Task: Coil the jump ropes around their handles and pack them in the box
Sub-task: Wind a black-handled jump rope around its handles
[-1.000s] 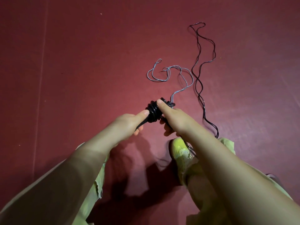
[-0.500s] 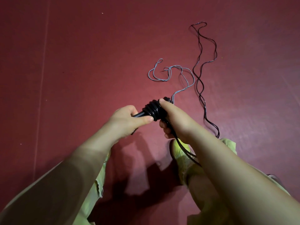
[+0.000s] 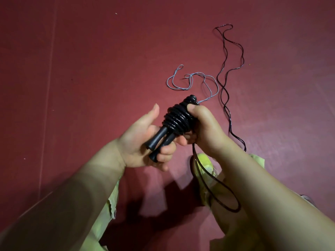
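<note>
**One head cam, looking straight down**

Only one view here, so nothing overlaps with a second camera. It's worn on the person's head, wide-angle, aimed forward and down over both forearms. The left hand (image 3: 145,140) and right hand (image 3: 204,127) sit close up near mid-frame, with the red floor (image 3: 90,69) filling everything beyond them, edges a bit stretched.

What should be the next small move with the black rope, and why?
Probably one more turn of the loose black rope around the handles. The coil covers only their upper part, and a long loop hangs below the right hand, which grips the coil. The left hand holds the bare handle ends, so it can steady them.
</note>
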A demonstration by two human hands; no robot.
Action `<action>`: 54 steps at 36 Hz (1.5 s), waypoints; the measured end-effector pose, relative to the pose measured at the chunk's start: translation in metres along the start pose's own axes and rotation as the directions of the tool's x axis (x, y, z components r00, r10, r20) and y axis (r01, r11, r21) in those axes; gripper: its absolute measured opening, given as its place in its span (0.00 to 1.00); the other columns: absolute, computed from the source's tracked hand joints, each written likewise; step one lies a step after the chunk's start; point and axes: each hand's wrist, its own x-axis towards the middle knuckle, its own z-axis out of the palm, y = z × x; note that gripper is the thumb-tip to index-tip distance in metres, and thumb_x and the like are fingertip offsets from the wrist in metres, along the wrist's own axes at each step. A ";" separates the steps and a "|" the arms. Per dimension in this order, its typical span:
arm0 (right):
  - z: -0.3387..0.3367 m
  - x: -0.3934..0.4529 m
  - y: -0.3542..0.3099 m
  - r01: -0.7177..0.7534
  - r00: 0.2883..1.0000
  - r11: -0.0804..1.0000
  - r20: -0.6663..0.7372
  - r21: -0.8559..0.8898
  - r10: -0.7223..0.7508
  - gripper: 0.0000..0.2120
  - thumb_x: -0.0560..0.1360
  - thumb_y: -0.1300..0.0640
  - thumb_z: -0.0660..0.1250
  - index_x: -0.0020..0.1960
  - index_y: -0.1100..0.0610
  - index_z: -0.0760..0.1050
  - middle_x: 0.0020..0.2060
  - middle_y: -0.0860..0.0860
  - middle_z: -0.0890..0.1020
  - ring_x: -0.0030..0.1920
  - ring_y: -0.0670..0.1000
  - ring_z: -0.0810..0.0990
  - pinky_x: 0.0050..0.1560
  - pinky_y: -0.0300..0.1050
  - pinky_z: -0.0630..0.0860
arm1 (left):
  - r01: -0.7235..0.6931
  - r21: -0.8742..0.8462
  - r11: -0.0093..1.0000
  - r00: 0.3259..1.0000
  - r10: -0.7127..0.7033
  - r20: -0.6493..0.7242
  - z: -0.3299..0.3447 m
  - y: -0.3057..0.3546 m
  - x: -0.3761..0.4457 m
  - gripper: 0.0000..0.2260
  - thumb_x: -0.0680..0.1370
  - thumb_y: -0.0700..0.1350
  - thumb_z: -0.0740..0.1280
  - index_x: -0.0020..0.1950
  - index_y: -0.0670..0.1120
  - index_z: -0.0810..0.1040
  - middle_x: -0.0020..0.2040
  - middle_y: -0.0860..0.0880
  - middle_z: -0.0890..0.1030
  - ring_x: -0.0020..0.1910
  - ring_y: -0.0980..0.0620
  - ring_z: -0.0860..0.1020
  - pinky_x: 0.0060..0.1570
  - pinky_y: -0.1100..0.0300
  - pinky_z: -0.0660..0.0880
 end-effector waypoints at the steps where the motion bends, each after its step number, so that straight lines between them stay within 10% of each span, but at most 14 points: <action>1: 0.000 0.000 -0.001 -0.008 1.000 1.000 0.012 0.001 0.008 0.19 0.61 0.39 0.62 0.36 0.54 0.63 0.24 0.52 0.62 0.25 0.47 0.57 0.26 0.39 0.54 | 0.010 -0.016 1.000 1.000 -0.010 0.005 0.001 0.000 0.001 0.39 0.69 0.73 0.45 0.42 0.41 0.79 0.24 0.50 0.68 0.22 0.53 0.67 0.30 0.59 0.69; 16: -0.005 -0.002 -0.006 -0.245 0.969 0.922 -0.103 -0.300 0.224 0.23 0.80 0.41 0.55 0.33 0.54 0.66 0.27 0.48 0.65 0.23 0.44 0.57 0.24 0.36 0.53 | 0.080 0.419 0.904 0.846 0.160 -0.508 0.011 -0.011 0.018 0.32 0.78 0.67 0.43 0.36 0.45 0.73 0.24 0.50 0.66 0.21 0.52 0.62 0.27 0.63 0.63; 26: -0.006 -0.004 -0.007 -0.311 0.950 0.908 -0.120 -0.282 0.288 0.20 0.78 0.38 0.58 0.42 0.54 0.71 0.32 0.49 0.69 0.25 0.46 0.60 0.25 0.38 0.54 | 0.058 0.594 0.802 0.794 0.323 -0.514 -0.001 -0.016 0.020 0.31 0.75 0.70 0.48 0.36 0.44 0.73 0.25 0.50 0.68 0.24 0.50 0.65 0.31 0.57 0.66; 32: -0.008 -0.003 -0.001 -0.361 0.933 0.843 -0.156 -0.399 0.325 0.28 0.75 0.31 0.55 0.46 0.55 0.77 0.31 0.49 0.67 0.24 0.46 0.60 0.25 0.38 0.56 | 0.193 0.812 0.550 0.660 0.540 -0.523 -0.014 -0.014 0.016 0.25 0.79 0.64 0.51 0.34 0.47 0.72 0.29 0.51 0.75 0.30 0.50 0.72 0.38 0.55 0.68; 48: -0.002 -0.003 -0.007 -0.150 0.988 0.963 -0.006 -0.226 0.153 0.10 0.68 0.47 0.61 0.35 0.53 0.65 0.24 0.44 0.65 0.25 0.45 0.58 0.27 0.41 0.51 | -0.021 0.715 0.699 0.817 0.424 -0.391 -0.016 -0.009 0.012 0.25 0.58 0.65 0.69 0.41 0.45 0.74 0.34 0.50 0.75 0.35 0.50 0.71 0.40 0.53 0.68; 54: -0.002 -0.009 -0.005 -0.031 0.987 0.989 0.151 -0.146 0.054 0.08 0.61 0.49 0.64 0.29 0.50 0.66 0.24 0.45 0.62 0.24 0.44 0.58 0.27 0.40 0.50 | -0.022 0.468 0.884 0.999 0.039 -0.027 -0.012 -0.008 -0.008 0.25 0.61 0.60 0.77 0.46 0.43 0.76 0.38 0.44 0.84 0.32 0.51 0.82 0.26 0.64 0.73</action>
